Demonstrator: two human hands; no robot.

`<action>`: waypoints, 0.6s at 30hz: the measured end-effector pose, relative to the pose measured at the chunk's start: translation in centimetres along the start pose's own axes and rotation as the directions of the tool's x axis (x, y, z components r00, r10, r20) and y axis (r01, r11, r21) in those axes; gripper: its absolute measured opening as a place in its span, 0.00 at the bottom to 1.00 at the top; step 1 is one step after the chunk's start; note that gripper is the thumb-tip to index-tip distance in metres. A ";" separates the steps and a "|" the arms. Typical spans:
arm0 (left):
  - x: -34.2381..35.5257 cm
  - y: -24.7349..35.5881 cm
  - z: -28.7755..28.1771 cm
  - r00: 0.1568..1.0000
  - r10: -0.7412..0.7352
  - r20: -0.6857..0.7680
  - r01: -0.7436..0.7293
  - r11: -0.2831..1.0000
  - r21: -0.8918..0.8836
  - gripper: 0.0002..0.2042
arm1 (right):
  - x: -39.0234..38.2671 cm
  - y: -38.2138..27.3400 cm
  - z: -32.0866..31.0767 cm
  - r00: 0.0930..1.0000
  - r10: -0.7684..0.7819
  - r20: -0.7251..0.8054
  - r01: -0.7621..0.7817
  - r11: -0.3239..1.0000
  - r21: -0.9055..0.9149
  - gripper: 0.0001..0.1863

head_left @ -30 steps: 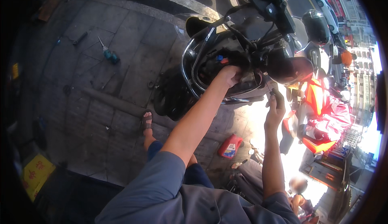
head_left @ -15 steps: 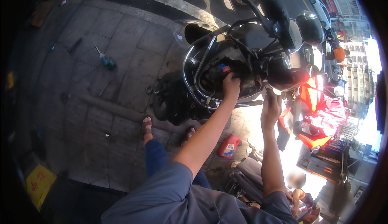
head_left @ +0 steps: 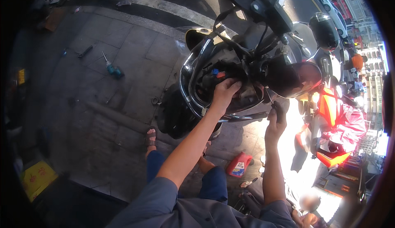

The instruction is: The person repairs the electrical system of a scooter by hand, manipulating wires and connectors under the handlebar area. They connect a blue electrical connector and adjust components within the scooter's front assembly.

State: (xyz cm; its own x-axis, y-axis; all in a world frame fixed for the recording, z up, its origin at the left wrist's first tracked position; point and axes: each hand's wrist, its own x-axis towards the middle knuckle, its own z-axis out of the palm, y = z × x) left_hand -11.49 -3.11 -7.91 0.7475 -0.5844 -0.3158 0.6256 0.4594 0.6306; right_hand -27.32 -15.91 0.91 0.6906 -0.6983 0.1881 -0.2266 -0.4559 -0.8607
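Right hand (head_left: 276, 119) grasps a slim shaft (head_left: 270, 96), pinched upright between bent fingers, its upper end close to the right edge of the bike's open bay; contact with the bay cannot be confirmed. Left hand (head_left: 225, 94) reaches inside with thumb and fingers drawn together; whether they grasp a part cannot be told. Just beyond the left fingers lie a red connector (head_left: 221, 75) and a blue connector (head_left: 215, 71). Around the bay's left side runs the chrome guard (head_left: 184, 84). Bike (head_left: 257, 5) stands directly ahead of the person, handlebar above the bay. Step in hand, judged by hand position: two-handed work at the bay, left hand inside, right hand applying the shaft at the edge. Next move probably calls for seating the shaft's end before applying force, with left fingers and connectors kept clear. On the paving, a red jug (head_left: 239, 165) stands near the person's feet; a drill (head_left: 114, 70) lies farther out, well left of the bike. White cars (head_left: 332, 16) line the distant road.
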 end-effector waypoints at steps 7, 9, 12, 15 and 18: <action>0.2 0.9 -0.1 0.850 0.508 0.140 -0.448 0.556 0.700 0.07 | 1.5 3.6 -4.4 0.990 -0.134 0.037 0.128 0.984 0.122 0.15; 0.6 0.8 -0.6 0.682 0.655 0.326 -0.591 0.229 0.774 0.07 | 2.1 4.4 -4.5 0.966 -0.257 0.029 0.253 0.962 0.099 0.14; 1.1 0.8 -1.0 0.558 0.672 0.487 -0.660 0.004 0.751 0.07 | 3.5 6.3 -3.3 0.907 -0.417 0.048 0.402 0.895 0.194 0.13; 1.8 0.3 -0.8 0.476 0.663 0.578 -0.688 -0.128 0.714 0.07 | 5.5 8.2 -2.4 0.803 -0.595 -0.031 0.577 0.764 0.289 0.12; 1.2 0.8 -1.1 0.569 0.624 0.535 -0.676 -0.015 0.737 0.06 | 6.8 9.2 -1.7 0.774 -0.632 -0.025 0.590 0.707 0.388 0.12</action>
State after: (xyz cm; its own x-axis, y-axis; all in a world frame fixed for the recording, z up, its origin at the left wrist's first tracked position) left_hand -9.86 -2.76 -8.59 0.6961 -0.4040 0.5935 -0.6797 -0.1047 0.7260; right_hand -25.88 -25.81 -4.93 0.6605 -0.2665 0.7019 0.5143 -0.5205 -0.6816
